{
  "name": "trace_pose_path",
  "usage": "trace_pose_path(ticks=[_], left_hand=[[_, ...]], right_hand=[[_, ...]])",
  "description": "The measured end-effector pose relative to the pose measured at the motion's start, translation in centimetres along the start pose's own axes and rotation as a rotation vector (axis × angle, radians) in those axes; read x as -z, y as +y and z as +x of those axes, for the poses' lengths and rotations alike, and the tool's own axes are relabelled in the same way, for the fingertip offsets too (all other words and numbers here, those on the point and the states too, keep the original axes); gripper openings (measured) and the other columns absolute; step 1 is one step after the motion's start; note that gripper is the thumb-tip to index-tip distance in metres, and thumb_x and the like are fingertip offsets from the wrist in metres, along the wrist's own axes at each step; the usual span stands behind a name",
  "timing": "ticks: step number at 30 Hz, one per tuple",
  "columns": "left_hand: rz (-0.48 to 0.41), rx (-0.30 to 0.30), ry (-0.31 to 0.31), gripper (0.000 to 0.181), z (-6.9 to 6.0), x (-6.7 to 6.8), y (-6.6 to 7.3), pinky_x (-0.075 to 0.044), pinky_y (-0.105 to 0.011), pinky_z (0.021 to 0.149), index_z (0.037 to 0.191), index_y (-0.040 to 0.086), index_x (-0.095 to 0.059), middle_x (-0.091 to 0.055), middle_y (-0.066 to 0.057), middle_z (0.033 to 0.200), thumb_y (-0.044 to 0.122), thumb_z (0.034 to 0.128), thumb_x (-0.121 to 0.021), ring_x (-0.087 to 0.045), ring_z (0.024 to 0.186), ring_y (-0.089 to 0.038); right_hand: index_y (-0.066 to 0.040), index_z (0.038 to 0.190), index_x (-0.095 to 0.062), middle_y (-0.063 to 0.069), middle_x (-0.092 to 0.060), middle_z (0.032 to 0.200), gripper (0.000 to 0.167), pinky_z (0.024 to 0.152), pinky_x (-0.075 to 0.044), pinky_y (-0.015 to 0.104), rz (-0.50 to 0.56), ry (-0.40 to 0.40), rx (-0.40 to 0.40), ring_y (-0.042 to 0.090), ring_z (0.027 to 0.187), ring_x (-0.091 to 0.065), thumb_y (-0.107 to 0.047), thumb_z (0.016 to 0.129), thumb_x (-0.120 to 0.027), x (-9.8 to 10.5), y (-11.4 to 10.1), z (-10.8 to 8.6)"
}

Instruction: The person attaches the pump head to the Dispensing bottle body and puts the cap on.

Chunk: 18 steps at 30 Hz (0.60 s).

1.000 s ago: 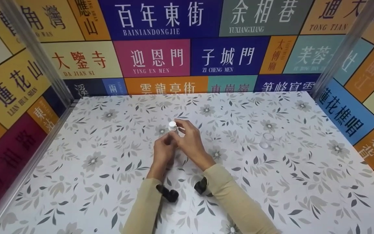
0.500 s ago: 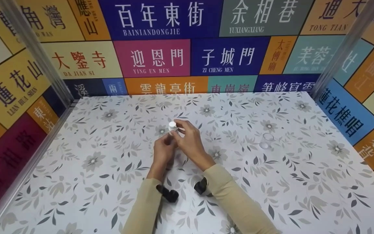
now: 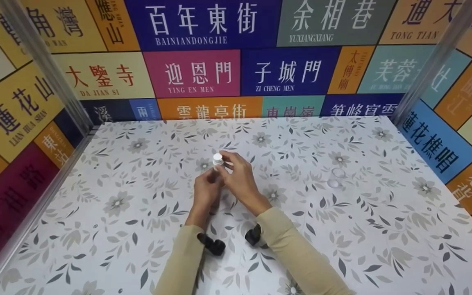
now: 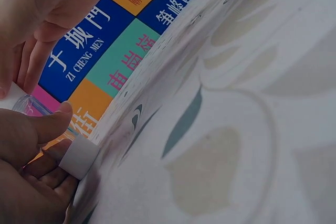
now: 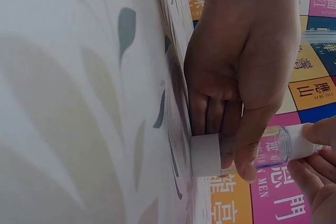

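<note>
1. Change: against the head view half a second earlier, we found no clear shift; both hands and the bottle kept their place at the centre of the frame.
2. Hands, two: the left hand (image 3: 207, 191) had its fingers curled round the bottle's lower part; the right hand (image 3: 239, 174) pinched its upper end.
3. Clear bottle (image 5: 273, 145), one: upright, just left of centre in the head view, with an upper white cap (image 3: 217, 157) and a lower white cap (image 4: 79, 157). We could not tell whether its base touched the floral tabletop (image 3: 117, 254).
4. Clear round-rimmed object (image 3: 336, 178), one: right of centre, well apart from the hands.
5. Black wrist devices (image 3: 212, 244), two: lower centre; tan sleeves (image 3: 180, 262), two.
6. Wall panels (image 3: 191, 73), many: we read "BAINIANDONGJIE" at upper centre, "YING EN MEN" and "ZI CHENG MEN" below.
</note>
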<state>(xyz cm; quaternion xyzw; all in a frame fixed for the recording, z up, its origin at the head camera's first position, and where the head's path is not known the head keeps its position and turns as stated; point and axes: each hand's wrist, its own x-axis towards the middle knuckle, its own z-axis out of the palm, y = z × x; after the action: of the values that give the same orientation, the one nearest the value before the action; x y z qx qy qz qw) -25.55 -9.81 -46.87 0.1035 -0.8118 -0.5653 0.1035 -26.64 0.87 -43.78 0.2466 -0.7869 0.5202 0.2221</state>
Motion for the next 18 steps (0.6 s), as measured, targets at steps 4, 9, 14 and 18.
trace_pose_path(ticks=[4, 9, 14, 18], left_hand=[[-0.031, 0.026, -0.02, 0.034, 0.07, -0.03, -0.08, -0.049, -0.041, 0.108, 0.127, 0.005, -0.068, -0.07, -0.017, 0.127, 0.006, 0.0934, -0.063, -0.065, 0.122, -0.03], [-0.051, 0.027, -0.029, 0.036, 0.04, -0.08, -0.1, -0.051, -0.04, 0.105, 0.13, 0.004, -0.065, -0.07, -0.018, 0.127, 0.009, 0.0947, -0.063, -0.065, 0.122, -0.03], [-0.049, 0.039, -0.026, 0.038, 0.03, -0.1, -0.07, -0.05, -0.041, 0.106, 0.13, 0.001, -0.065, -0.069, -0.02, 0.126, 0.006, 0.0926, -0.064, -0.064, 0.122, -0.032], [-0.03, 0.044, -0.025, 0.041, 0.1, -0.11, -0.07, -0.05, -0.041, 0.107, 0.131, 0.004, -0.065, -0.069, -0.019, 0.128, 0.004, 0.0903, -0.065, -0.064, 0.124, -0.031]], right_hand=[[0.004, 0.125, -0.062, 0.02, -0.068, 0.117, 0.038, 0.096, -0.057, 0.034, -0.002, -0.015, -0.003, 0.031, 0.113, -0.068, -0.003, 0.089, -0.071, 0.15, -0.01, -0.02], [0.005, 0.126, -0.062, 0.021, -0.068, 0.117, 0.038, 0.093, -0.058, 0.033, -0.014, -0.014, 0.009, 0.033, 0.109, -0.07, -0.002, 0.09, -0.07, 0.19, -0.03, -0.1], [0.005, 0.124, -0.063, 0.021, -0.068, 0.117, 0.036, 0.092, -0.059, 0.033, -0.021, -0.012, -0.009, 0.032, 0.107, -0.071, -0.003, 0.089, -0.072, 0.19, 0.01, -0.08], [0.004, 0.125, -0.062, 0.02, -0.067, 0.119, 0.038, 0.095, -0.058, 0.035, -0.016, -0.027, -0.018, 0.032, 0.111, -0.069, -0.005, 0.089, -0.072, 0.26, 0.03, -0.03]])
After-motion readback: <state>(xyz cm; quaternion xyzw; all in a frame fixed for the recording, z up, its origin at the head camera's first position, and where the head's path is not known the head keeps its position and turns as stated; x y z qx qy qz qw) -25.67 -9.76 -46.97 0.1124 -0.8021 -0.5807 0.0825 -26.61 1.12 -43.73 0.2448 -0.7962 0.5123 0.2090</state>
